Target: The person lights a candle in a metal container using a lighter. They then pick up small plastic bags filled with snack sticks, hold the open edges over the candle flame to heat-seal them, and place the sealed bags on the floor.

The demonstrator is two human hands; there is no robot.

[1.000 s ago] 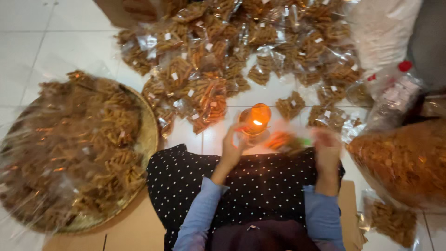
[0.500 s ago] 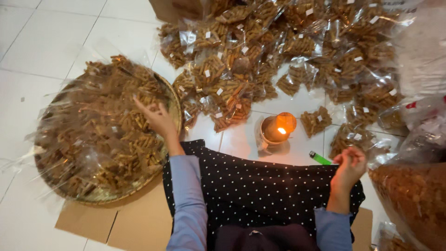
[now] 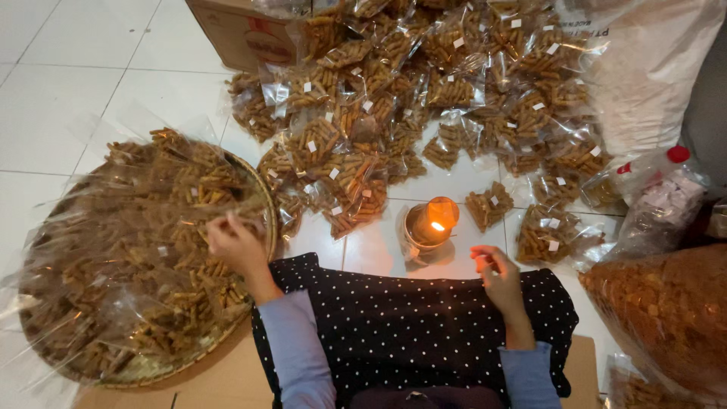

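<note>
Left hand (image 3: 236,246) closed on snack bag (image 3: 198,198) in round tray (image 3: 266,198); right hand (image 3: 496,271) loosely curled, apparently empty, beside candle (image 3: 430,224) for reach.

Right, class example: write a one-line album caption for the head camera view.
Left hand reaches into a tray of bagged snack sticks; right hand hovers near a lit candle.

Soft, even indoor light from above, with a warm glow from the small flame (image 3: 437,226). Clear plastic bags (image 3: 356,163) glint; edges slightly blurred.
</note>
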